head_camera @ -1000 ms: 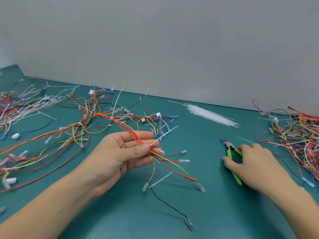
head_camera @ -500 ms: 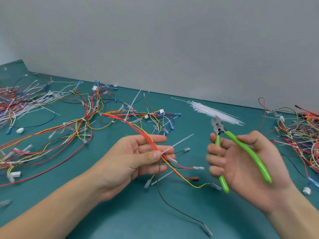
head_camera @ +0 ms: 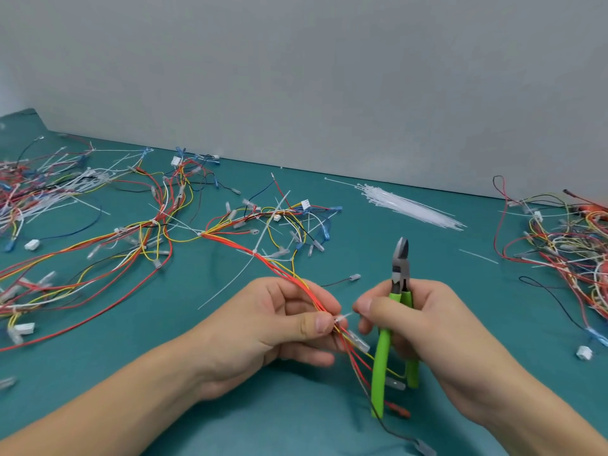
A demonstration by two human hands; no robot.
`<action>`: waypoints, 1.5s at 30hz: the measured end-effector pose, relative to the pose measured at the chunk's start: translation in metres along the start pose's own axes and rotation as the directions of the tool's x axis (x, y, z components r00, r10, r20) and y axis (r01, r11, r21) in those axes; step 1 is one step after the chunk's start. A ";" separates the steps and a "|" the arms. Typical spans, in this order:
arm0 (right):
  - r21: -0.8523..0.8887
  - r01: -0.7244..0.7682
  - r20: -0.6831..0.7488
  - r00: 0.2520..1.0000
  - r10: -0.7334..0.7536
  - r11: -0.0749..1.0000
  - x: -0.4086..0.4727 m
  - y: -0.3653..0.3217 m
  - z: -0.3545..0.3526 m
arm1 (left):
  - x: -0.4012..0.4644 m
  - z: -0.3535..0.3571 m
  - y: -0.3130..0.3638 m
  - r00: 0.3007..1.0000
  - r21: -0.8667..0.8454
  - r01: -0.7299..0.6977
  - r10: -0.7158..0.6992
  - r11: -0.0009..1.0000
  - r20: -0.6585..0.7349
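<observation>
My left hand (head_camera: 279, 327) pinches a bundle of red, yellow and orange wires (head_camera: 273, 264) between thumb and fingers, just where a white cable tie (head_camera: 342, 316) wraps it. The bundle's loose ends with clear terminals (head_camera: 358, 342) hang below my hand. My right hand (head_camera: 424, 334) grips green-handled side cutters (head_camera: 399, 281), jaws pointing up and away. Its thumb and forefinger sit at the free tail of the cable tie, close to my left thumb. Part of the cutter handles is hidden in my palm.
A teal table (head_camera: 131, 357) meets a grey wall. Tangled wire harnesses lie at the left (head_camera: 82, 232), centre (head_camera: 279, 218) and right (head_camera: 566, 248). A heap of white cable ties (head_camera: 411, 205) lies at the back. A long tie tail (head_camera: 230, 281) juts from the bundle.
My right hand picked the cutters up off the table, then swung them upright and moved in to my left hand. The left hand kept holding the wire bundle.
</observation>
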State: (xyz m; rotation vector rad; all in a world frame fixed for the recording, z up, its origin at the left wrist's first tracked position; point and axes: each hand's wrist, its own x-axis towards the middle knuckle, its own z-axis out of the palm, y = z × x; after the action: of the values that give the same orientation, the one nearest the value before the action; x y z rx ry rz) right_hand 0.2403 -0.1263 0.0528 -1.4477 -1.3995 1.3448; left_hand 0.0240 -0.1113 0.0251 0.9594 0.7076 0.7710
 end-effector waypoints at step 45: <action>-0.031 0.258 -0.123 0.958 -0.260 0.966 -0.012 0.005 0.023 | -0.003 0.020 -0.005 0.955 0.203 0.018 0.043 0.979 -0.293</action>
State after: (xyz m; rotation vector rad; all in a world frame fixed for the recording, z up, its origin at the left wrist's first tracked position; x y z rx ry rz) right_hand 0.2209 -0.1423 0.0456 -1.2835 -1.4608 1.0619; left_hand 0.0394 -0.1237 0.0293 1.0448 1.0595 0.8756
